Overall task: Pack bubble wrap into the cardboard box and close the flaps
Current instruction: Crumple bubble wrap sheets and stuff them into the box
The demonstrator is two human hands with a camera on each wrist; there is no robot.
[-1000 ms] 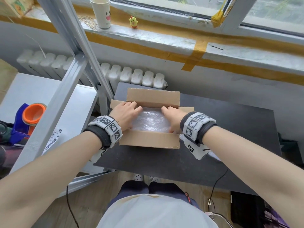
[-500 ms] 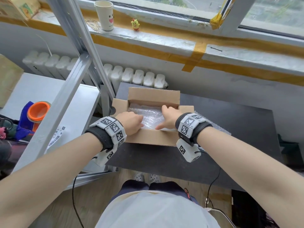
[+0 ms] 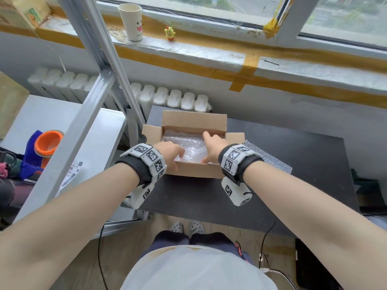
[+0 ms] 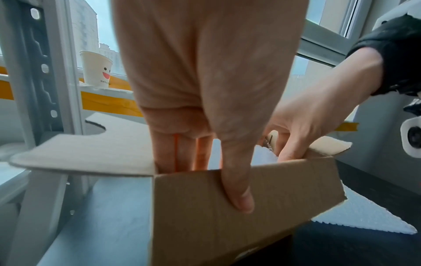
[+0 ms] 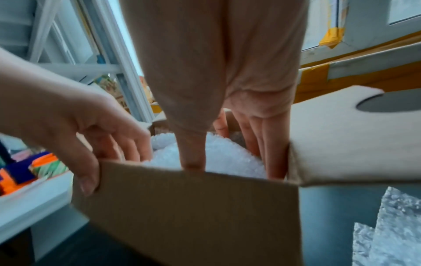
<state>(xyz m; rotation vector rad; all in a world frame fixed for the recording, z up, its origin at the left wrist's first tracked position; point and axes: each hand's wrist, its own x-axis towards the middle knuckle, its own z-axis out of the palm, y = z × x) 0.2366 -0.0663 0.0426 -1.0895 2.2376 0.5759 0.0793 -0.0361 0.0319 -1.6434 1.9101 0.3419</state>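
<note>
A cardboard box (image 3: 194,122) stands on the black table (image 3: 293,164) with its far and side flaps open. Clear bubble wrap (image 3: 188,147) lies crumpled inside it. My left hand (image 3: 169,155) is at the box's near left: the thumb (image 4: 237,194) lies on the outside of the near cardboard panel (image 4: 262,207), and the fingers reach down inside, so it pinches that panel. My right hand (image 3: 211,147) reaches in at the near right, with straight fingers (image 5: 271,153) pushed down between the bubble wrap (image 5: 227,158) and the right wall.
A second sheet of bubble wrap (image 3: 270,162) lies on the table just right of the box. A grey metal rack post (image 3: 129,114) stands close to the box's left side, beside a white shelf (image 3: 52,122). A paper cup (image 3: 130,21) sits on the windowsill.
Both hands have drawn back from lying flat on the wrap to the box's near side. The left thumb has come over the near panel; the right fingers have gone down along the right wall.
</note>
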